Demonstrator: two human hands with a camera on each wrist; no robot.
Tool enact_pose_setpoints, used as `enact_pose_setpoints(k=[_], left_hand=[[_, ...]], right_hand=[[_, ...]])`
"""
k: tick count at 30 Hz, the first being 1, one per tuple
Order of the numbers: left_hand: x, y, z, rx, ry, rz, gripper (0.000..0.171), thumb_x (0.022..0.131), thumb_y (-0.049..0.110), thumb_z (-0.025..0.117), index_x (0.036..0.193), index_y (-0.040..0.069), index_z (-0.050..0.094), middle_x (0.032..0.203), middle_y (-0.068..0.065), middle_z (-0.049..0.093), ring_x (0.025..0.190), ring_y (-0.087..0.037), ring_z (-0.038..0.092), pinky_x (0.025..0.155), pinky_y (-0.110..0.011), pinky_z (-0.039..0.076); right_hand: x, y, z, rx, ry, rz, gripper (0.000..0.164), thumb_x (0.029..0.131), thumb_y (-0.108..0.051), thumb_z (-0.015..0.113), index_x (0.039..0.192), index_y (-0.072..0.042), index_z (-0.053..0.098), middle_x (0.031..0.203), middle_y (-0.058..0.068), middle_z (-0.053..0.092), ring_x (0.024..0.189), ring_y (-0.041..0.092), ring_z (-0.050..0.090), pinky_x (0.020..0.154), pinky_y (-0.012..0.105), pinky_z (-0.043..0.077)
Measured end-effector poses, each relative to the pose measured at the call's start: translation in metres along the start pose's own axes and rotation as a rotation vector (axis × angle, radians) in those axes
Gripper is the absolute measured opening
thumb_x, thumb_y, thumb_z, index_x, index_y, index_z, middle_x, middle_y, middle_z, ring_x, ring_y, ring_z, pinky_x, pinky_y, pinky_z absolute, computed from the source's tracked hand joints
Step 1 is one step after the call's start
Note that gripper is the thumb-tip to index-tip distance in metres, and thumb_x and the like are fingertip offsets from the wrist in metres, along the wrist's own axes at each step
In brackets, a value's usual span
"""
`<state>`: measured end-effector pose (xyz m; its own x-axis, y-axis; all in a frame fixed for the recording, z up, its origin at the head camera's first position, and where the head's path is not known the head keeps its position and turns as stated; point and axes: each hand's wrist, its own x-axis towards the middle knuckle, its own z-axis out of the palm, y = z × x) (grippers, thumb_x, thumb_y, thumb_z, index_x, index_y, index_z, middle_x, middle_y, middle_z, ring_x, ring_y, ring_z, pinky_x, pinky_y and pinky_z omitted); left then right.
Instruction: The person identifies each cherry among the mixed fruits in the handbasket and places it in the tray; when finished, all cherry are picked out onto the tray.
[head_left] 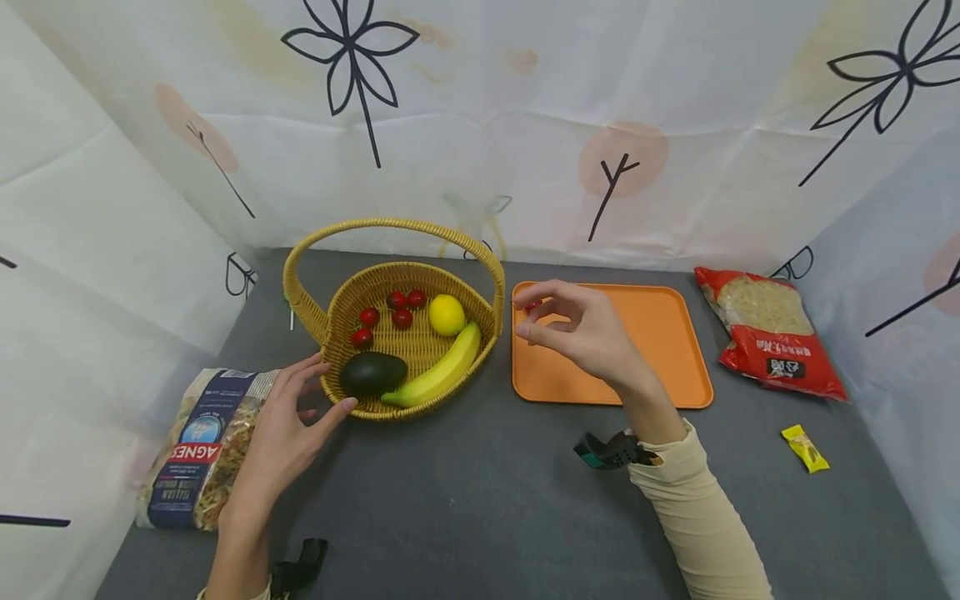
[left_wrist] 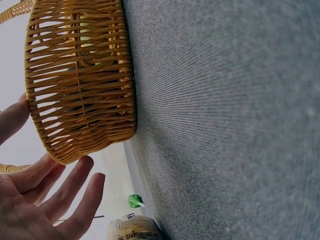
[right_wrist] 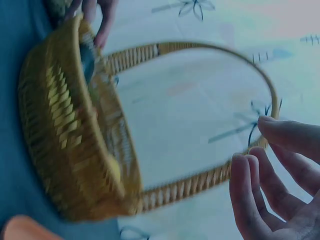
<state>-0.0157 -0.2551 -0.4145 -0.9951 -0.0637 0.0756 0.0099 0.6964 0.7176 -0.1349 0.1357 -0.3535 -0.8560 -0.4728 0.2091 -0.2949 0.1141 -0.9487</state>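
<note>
A yellow wicker basket (head_left: 416, 268) with a tall handle holds several cherry tomatoes (head_left: 402, 319), a lemon (head_left: 447, 315), a banana (head_left: 438, 375) and a dark avocado (head_left: 372, 373). At its left rim, my left hand (head_left: 288, 425) touches the wicker with thumb and index finger, the other fingers spread outside. My right hand (head_left: 585, 329) hovers over the left part of an orange tray (head_left: 660, 350). Beneath its fingers, partly hidden, shows a red cherry tomato (head_left: 533, 306). In the right wrist view a gap separates thumb and fingertips (right_wrist: 241, 165), with nothing visible between them.
A pasta bag (head_left: 197, 450) lies left of the basket, beside my left forearm. Right of the tray are a red and clear food bag (head_left: 780, 333) and a small yellow packet (head_left: 806, 448). Printed cloth (head_left: 480, 167) encloses the grey table (head_left: 465, 500).
</note>
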Motion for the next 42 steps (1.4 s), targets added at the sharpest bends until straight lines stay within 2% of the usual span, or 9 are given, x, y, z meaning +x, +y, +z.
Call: enact_pose_setpoints(k=[6,12,18,23,26,30,34,37,42], left_hand=[[0.001,0.0,0.002,0.006,0.004,0.006,0.062,0.1,0.023,0.082,0.152,0.0,0.056,0.164,-0.021,0.047,0.134,-0.046,0.061,0.097,-0.068,0.061],[0.001,0.001,0.004,-0.006,0.01,0.017,0.062,0.101,0.023,0.08,0.153,0.001,0.056,0.165,-0.021,0.046,0.134,-0.047,0.061,0.096,-0.069,0.06],[0.001,0.0,0.004,0.007,0.014,0.022,0.062,0.101,0.023,0.081,0.153,0.001,0.056,0.165,-0.021,0.047,0.132,-0.046,0.063,0.096,-0.069,0.061],[0.002,0.0,0.004,0.006,0.011,0.021,0.062,0.101,0.024,0.08,0.153,0.001,0.056,0.165,-0.021,0.046,0.131,-0.046,0.063,0.095,-0.068,0.061],[0.002,0.0,0.005,0.012,0.011,0.022,0.062,0.101,0.025,0.08,0.153,0.001,0.056,0.165,-0.021,0.046,0.13,-0.045,0.064,0.095,-0.068,0.061],[0.001,0.0,0.006,0.014,0.016,0.025,0.061,0.102,0.025,0.079,0.152,0.0,0.056,0.164,-0.021,0.047,0.128,-0.044,0.065,0.094,-0.067,0.061],[0.001,0.0,0.006,0.013,0.019,0.024,0.061,0.102,0.026,0.079,0.152,0.0,0.056,0.164,-0.021,0.047,0.127,-0.046,0.066,0.093,-0.068,0.061],[0.001,0.0,0.005,0.013,0.017,0.019,0.061,0.102,0.026,0.079,0.152,0.0,0.056,0.164,-0.021,0.047,0.127,-0.048,0.066,0.094,-0.068,0.061],[0.001,-0.001,0.005,0.011,0.013,0.008,0.061,0.102,0.026,0.079,0.152,0.0,0.056,0.164,-0.022,0.046,0.127,-0.049,0.066,0.094,-0.067,0.062]], right_hand=[[0.006,-0.014,0.022,0.033,-0.097,-0.011,0.032,0.096,0.0,0.079,0.127,-0.002,0.074,0.129,0.015,0.072,0.105,0.023,0.073,0.092,0.034,0.067],[0.026,-0.011,0.048,0.0,-0.203,-0.006,0.029,0.099,-0.005,0.078,0.128,-0.008,0.074,0.127,0.011,0.075,0.107,0.023,0.074,0.093,0.039,0.066],[0.059,-0.001,0.077,-0.04,-0.301,-0.017,0.026,0.099,-0.01,0.079,0.124,-0.007,0.076,0.127,0.01,0.076,0.104,0.021,0.075,0.09,0.035,0.068],[0.091,0.009,0.1,-0.125,-0.372,-0.044,0.027,0.099,-0.013,0.079,0.125,-0.005,0.076,0.125,0.011,0.077,0.109,0.023,0.075,0.101,0.034,0.064],[0.107,0.016,0.111,-0.156,-0.405,-0.033,0.03,0.1,-0.015,0.078,0.128,-0.005,0.075,0.128,0.014,0.077,0.114,0.023,0.074,0.103,0.029,0.062],[0.124,0.024,0.124,-0.155,-0.434,0.025,0.031,0.101,-0.016,0.077,0.13,-0.004,0.074,0.132,0.017,0.076,0.12,0.026,0.072,0.098,0.026,0.063],[0.138,0.031,0.134,-0.075,-0.462,0.138,0.035,0.104,-0.012,0.074,0.135,0.003,0.07,0.133,0.022,0.073,0.121,0.04,0.072,0.099,0.043,0.066],[0.145,0.036,0.141,-0.023,-0.486,0.225,0.038,0.105,-0.011,0.072,0.138,0.006,0.067,0.134,0.024,0.072,0.12,0.047,0.072,0.101,0.051,0.065],[0.153,0.041,0.149,-0.026,-0.534,0.319,0.041,0.107,-0.015,0.069,0.144,0.004,0.065,0.144,0.025,0.069,0.121,0.045,0.074,0.104,0.046,0.065]])
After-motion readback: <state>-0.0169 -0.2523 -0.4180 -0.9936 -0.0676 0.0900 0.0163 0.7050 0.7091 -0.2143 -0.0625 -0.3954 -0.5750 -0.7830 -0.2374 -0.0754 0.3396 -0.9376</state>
